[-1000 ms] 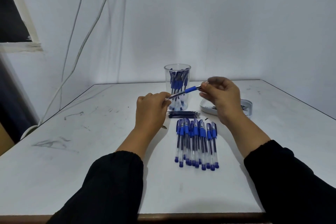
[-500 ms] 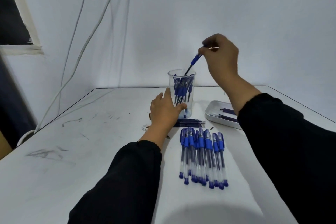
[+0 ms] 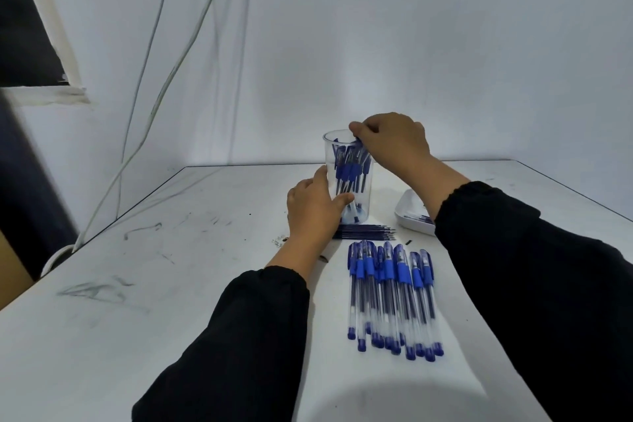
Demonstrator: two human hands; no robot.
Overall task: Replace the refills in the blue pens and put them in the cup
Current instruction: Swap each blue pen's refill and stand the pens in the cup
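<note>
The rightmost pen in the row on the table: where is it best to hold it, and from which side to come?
Grip the rightmost pen at its clear barrel, below the blue cap, coming from above and the right. It lies flat, its left side against the other pens; its right side is free.

left hand [image 3: 317, 205] grips cup [image 3: 346, 161]; right hand [image 3: 394, 142] at its rim.

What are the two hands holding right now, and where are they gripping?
The left hand grips the clear cup around its lower side. The right hand is at the cup's rim among the pens; whether it holds one cannot be told.
</note>
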